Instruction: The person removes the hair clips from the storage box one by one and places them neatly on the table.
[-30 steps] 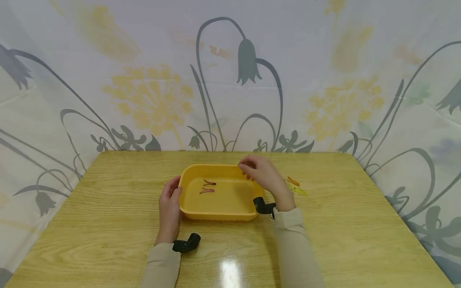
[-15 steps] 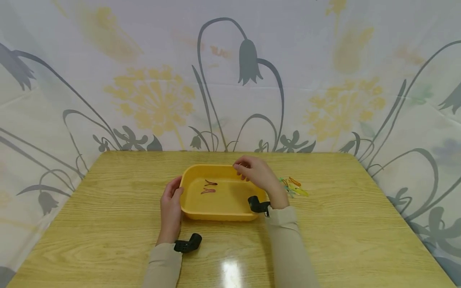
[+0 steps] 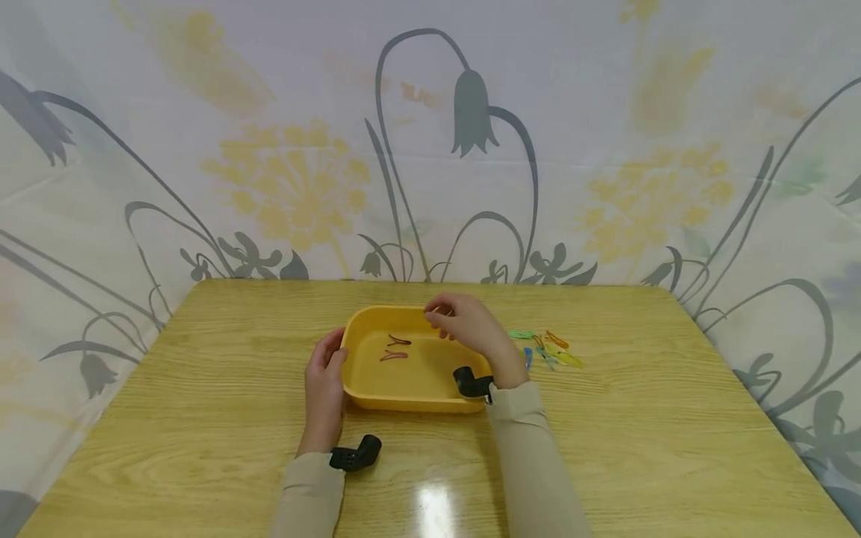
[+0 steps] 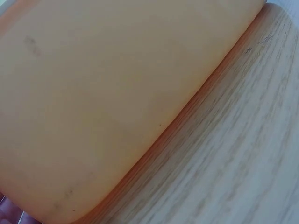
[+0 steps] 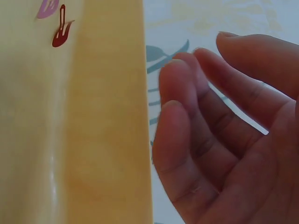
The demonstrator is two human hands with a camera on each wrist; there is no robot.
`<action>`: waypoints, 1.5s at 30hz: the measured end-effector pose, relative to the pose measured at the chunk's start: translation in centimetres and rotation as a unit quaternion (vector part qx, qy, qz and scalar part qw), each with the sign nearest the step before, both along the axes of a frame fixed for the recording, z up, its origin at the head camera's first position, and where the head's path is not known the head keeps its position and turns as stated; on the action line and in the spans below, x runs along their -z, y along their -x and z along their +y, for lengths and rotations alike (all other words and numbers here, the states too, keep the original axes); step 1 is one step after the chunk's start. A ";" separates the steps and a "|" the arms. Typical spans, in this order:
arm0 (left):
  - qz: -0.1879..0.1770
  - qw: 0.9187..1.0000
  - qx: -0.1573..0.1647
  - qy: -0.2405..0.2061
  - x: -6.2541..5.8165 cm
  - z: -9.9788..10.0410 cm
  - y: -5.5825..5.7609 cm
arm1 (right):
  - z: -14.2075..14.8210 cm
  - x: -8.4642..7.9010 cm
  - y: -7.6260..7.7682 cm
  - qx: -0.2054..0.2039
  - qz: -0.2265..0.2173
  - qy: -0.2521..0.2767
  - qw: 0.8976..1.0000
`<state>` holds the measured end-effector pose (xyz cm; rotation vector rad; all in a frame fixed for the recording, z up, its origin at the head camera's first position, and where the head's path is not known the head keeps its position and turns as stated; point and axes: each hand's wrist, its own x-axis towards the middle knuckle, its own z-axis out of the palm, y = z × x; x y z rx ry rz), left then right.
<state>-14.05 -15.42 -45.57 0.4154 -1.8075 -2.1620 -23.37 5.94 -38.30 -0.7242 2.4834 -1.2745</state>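
Observation:
My left hand (image 3: 325,392) grips the left end of a yellow plastic tray (image 3: 417,382), thumb at the rim and fingers along the outside. In the tray lie two snap hair clips, a dark red clip (image 3: 400,341) and a pink clip (image 3: 395,356). Over the tray's far right part is my right hand (image 3: 467,326), its fingers loosely bent. The right wrist view shows this hand (image 5: 243,121) with nothing between thumb and fingers, its fingertips close beside the tray wall (image 5: 110,116). Filling much of the left wrist view is the tray's outer side (image 4: 107,93).
Right of the tray, several hair clips lie on the wooden table (image 3: 646,418), among them a green clip (image 3: 522,335), an orange clip (image 3: 557,340), a blue clip (image 3: 528,359) and a yellow clip (image 3: 572,360). A flower-patterned cloth (image 3: 430,187) hangs behind the table.
My right hand has moved left along the tray's far rim, uncovering more clips on the table. The left hand keeps its grip, and the head view has shifted slightly.

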 end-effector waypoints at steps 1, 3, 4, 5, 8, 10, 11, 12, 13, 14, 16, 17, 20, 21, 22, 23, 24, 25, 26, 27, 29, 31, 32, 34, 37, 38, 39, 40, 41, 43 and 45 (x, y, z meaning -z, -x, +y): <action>0.001 1.000 0.001 0.001 0.0 0.0 0.0 | -0.1 0.0 0.0 -0.005 0.000 -0.007 1.000; 0.003 1.000 0.004 0.002 0.0 0.1 0.0 | -0.4 0.1 0.1 -0.016 0.004 -0.019 1.000; 0.003 1.000 0.004 0.001 0.0 0.2 -0.1 | -0.6 0.1 0.0 -0.020 0.005 -0.026 0.999; 0.003 1.000 0.004 0.001 -0.1 0.2 -0.1 | -0.7 0.1 0.0 -0.025 0.004 -0.034 0.999; 0.003 1.000 0.002 0.000 -0.1 0.3 -0.2 | -1.2 0.2 -0.1 -0.031 -0.004 -0.049 0.998; 0.000 1.000 0.000 0.000 -0.1 0.3 -0.2 | -1.5 0.2 -0.2 -0.032 -0.010 -0.060 0.998; -0.002 1.000 -0.001 0.000 -0.2 0.4 -0.2 | -1.6 0.3 -0.3 -0.034 -0.010 -0.066 0.997; -0.003 1.000 -0.001 0.000 -0.2 0.4 -0.2 | -1.8 0.3 -0.3 -0.036 -0.008 -0.072 0.997; -0.003 1.000 0.000 0.001 -0.2 0.3 -0.2 | -1.9 0.4 -0.3 -0.038 -0.006 -0.080 0.996; -0.003 1.000 0.000 0.001 -0.2 0.3 -0.1 | -2.0 0.4 -0.3 -0.041 -0.006 -0.086 0.995; -0.003 1.000 -0.001 0.000 -0.2 0.3 -0.1 | -2.2 0.5 -0.4 -0.046 -0.005 -0.101 0.994; -0.001 1.000 -0.001 0.001 -0.2 0.3 -0.1 | -2.2 0.5 -0.4 -0.049 -0.005 -0.108 0.993; 0.002 1.000 -0.002 0.000 -0.2 0.3 0.0 | -2.4 0.6 -0.5 -0.051 -0.005 -0.123 0.991; 0.004 1.000 -0.002 -0.001 -0.3 0.3 0.0 | -2.4 0.6 -0.5 -0.052 -0.005 -0.125 0.991; 0.005 1.000 -0.003 -0.002 -0.3 0.3 0.0 | -2.4 0.6 -0.5 -0.052 -0.003 -0.127 0.990; 0.006 1.000 -0.003 -0.002 -0.3 0.3 0.0 | -2.4 0.6 -0.5 -0.053 -0.002 -0.128 0.990; 0.006 1.000 -0.004 -0.003 -0.3 0.3 0.0 | -2.5 0.7 -0.5 -0.054 -0.002 -0.129 0.990; 0.005 1.000 -0.005 -0.003 -0.3 0.3 0.0 | -2.5 0.7 -0.5 -0.057 -0.001 -0.131 0.990; 0.006 1.000 -0.006 -0.004 -0.3 0.3 0.0 | -2.5 0.7 -0.4 -0.060 0.000 -0.133 0.989; 0.005 1.000 -0.007 -0.004 -0.3 0.3 0.0 | -2.6 0.8 -0.4 -0.062 0.002 -0.136 0.989; 0.003 1.000 -0.006 -0.004 -0.3 0.2 0.0 | -2.6 0.9 -0.4 -0.068 0.004 -0.141 0.988; 0.002 1.000 -0.005 -0.003 -0.3 0.2 0.0 | -2.7 1.1 -0.3 -0.073 0.012 -0.151 0.986; 0.002 1.000 -0.004 -0.003 -0.2 0.2 0.0 | -2.8 1.1 -0.3 -0.074 0.015 -0.155 0.985; 0.002 1.000 -0.002 -0.001 -0.2 0.1 0.0 | -2.9 1.2 -0.2 -0.078 0.022 -0.160 0.984; 0.003 1.000 -0.002 0.000 -0.2 0.1 0.0 | -3.2 1.4 0.0 -0.084 0.031 -0.172 0.981; 0.002 1.000 -0.002 0.000 -0.2 0.1 0.0 | -3.2 1.4 0.1 -0.085 0.032 -0.175 0.980; 0.002 1.000 -0.003 0.000 -0.3 0.1 0.0 | -3.3 1.5 0.1 -0.087 0.033 -0.178 0.980; 0.002 1.000 -0.003 0.000 -0.3 0.1 0.0 | -3.4 1.5 0.1 -0.088 0.032 -0.181 0.979; 0.002 1.000 -0.004 0.000 -0.3 0.1 0.0 | -3.5 1.5 0.2 -0.090 0.032 -0.186 0.978; 0.001 1.000 -0.004 0.001 -0.2 0.0 0.0 | -3.7 1.7 0.3 -0.096 0.032 -0.195 0.975; -0.001 1.000 -0.004 0.004 -0.2 0.0 0.0 | -3.9 1.8 0.4 -0.105 0.034 -0.205 0.973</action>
